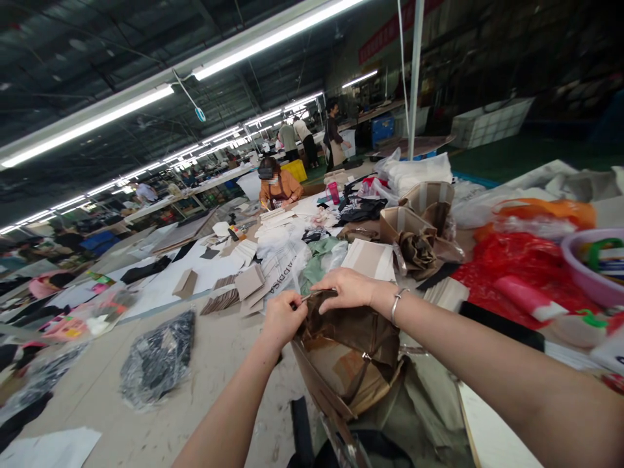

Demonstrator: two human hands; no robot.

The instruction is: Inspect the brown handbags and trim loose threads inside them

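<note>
A brown fabric bag (341, 364) stands open at the near edge of the table, its inside and a small metal clasp showing. My left hand (285, 316) pinches the bag's upper rim at its far left corner, fingers closed. Close beside it, my right hand (344, 290) reaches over the far rim, thumb beneath and fingers bent round the edge. A silver bracelet (398, 305) circles my right wrist. Olive-green cloth (424, 409) lies under and right of the bag, and a black strap (302, 429) hangs at its left.
Plastic-wrapped dark material (158, 357) lies to the left. Beige panels (251, 286) are stacked ahead, near more brown bags (414, 221). Red plastic (521, 266) and a purple basin (580, 260) sit at the right. A person (280, 185) sits across the table.
</note>
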